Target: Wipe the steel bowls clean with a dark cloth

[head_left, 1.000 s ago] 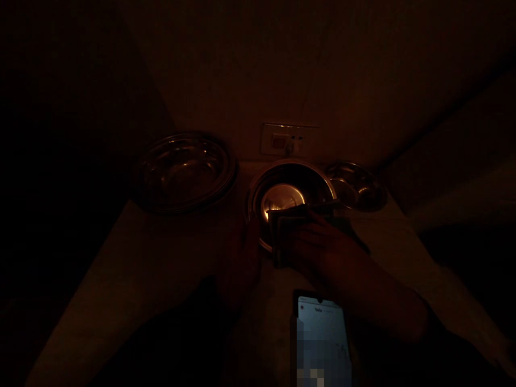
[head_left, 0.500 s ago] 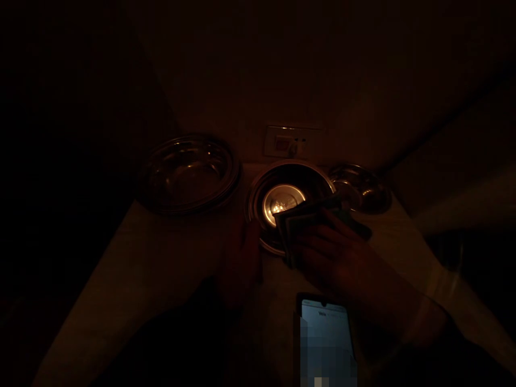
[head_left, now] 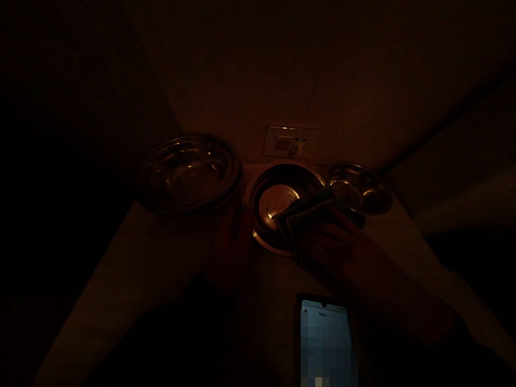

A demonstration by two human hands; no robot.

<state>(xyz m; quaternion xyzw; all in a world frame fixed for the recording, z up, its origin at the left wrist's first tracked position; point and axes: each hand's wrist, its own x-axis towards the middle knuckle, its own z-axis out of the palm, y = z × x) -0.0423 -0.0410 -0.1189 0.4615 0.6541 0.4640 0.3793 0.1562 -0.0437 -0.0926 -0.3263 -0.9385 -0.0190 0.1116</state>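
A shiny round metal bowl [head_left: 276, 200] sits in the middle of the table, its inside facing up at me. My left hand [head_left: 231, 250] is closed at the bowl's left rim, dim in the shadow, with the thumb side against the edge. In my right hand [head_left: 336, 247] is a folded dark cloth [head_left: 308, 212], pressed at the bowl's right side and covering part of the rim and inside. The fingers of that hand lie over the cloth.
Wider metal bowls [head_left: 189, 177], seemingly stacked, stand at the left. Smaller metal dishes [head_left: 366, 188] lie at the back right. A lit phone [head_left: 325, 333] is on the table [head_left: 133, 252] near me. A socket plate [head_left: 292, 142] is on the wall behind. The room is very dark.
My left hand has shifted slightly left and up along the rim. The cloth and my right hand have moved slightly on the bowl's right side, and the shine inside the bowl has changed.
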